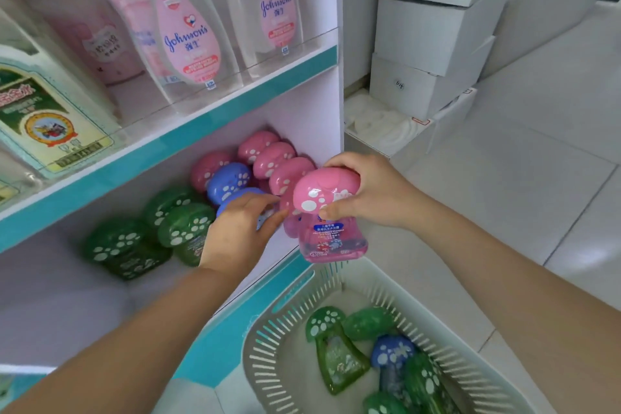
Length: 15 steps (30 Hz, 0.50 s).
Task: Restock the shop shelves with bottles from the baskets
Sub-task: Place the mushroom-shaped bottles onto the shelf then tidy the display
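Observation:
My right hand (376,191) grips a pink mushroom-capped bottle (331,212) by its cap, upright, at the right front edge of the lower shelf (255,282). My left hand (238,232) reaches into that shelf, its fingers resting on a blue-capped bottle (232,198) beside the pink one. Behind stand pink-capped bottles (274,158), another blue-capped bottle (228,180) and green-capped bottles (181,218). A grey slotted basket (268,346) below holds green bottles (336,349) and a blue one (393,353).
The upper shelf (168,148) carries tall pink-labelled clear bottles (188,30) and a green-labelled bottle (43,114). White cardboard boxes (426,44) are stacked to the right on the tiled floor (537,178), with an open box of white items (379,124) beside them.

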### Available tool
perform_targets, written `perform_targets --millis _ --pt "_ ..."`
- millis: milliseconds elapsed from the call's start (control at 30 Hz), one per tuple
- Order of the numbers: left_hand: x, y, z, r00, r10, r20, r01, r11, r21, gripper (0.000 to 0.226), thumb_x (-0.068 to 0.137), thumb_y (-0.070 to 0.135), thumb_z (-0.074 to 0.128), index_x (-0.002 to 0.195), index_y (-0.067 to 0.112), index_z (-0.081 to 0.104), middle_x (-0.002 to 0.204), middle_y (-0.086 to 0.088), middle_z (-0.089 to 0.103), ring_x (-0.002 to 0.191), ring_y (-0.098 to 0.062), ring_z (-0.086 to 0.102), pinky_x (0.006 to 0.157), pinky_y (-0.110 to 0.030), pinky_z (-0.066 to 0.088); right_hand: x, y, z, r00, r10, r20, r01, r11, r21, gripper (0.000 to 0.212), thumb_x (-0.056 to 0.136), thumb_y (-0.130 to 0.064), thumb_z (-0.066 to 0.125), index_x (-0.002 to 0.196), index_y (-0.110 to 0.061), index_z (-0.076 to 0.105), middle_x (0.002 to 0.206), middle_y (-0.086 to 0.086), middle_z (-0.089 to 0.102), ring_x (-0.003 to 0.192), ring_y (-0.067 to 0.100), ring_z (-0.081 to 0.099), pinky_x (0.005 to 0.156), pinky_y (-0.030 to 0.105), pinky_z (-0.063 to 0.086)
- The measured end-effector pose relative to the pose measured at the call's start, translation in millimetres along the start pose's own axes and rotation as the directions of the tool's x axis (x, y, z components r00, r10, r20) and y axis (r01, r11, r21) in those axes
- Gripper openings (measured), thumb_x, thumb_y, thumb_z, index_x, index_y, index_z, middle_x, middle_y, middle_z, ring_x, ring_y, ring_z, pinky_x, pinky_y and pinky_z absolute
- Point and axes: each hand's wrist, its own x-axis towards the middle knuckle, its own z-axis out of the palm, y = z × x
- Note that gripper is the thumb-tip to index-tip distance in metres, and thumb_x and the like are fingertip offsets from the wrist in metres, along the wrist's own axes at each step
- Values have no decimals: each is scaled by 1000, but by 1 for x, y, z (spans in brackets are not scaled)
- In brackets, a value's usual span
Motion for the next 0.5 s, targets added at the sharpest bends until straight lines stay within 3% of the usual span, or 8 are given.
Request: perform_targets --millis 133,267,367,500 --pt "-3 18 -1 1000 1 27 3 992 -125 37 86 39 57 111 13 66 99 -2 68 85 -13 60 75 -28 52 -10 7 -7 1000 14 -1 -14 1000 -13 63 58 -25 89 113 -22 58 103 -7 62 93 13 63 79 32 56" --pt "-5 42 -7 991 -15 133 74 891 -448 53 79 60 50 121 27 53 95 18 61 85 10 57 74 -5 43 -11 9 -10 1000 23 -12 -23 1000 7 61 59 -26 88 112 -23 58 100 -9 63 91 12 64 78 33 57" --pt "-4 49 -9 980 41 195 66 856 -512 61 66 63 60 120 46 37 108 17 59 99 5 58 81 -10 47 -5 8 -7 1000 20 -14 -20 1000 -1 66 54 -34 89 111 -28 57 103 -10 63 93 12 63 80 36 57" --pt "5 47 -18 973 53 224 78 838 -540 75 58 52 79 119 54 35 112 18 58 101 1 60 86 -15 50 6 3 2 1000 6 -16 -6 1000 16 62 52 -35 87 104 -38 56 103 -14 62 92 9 63 81 35 57"
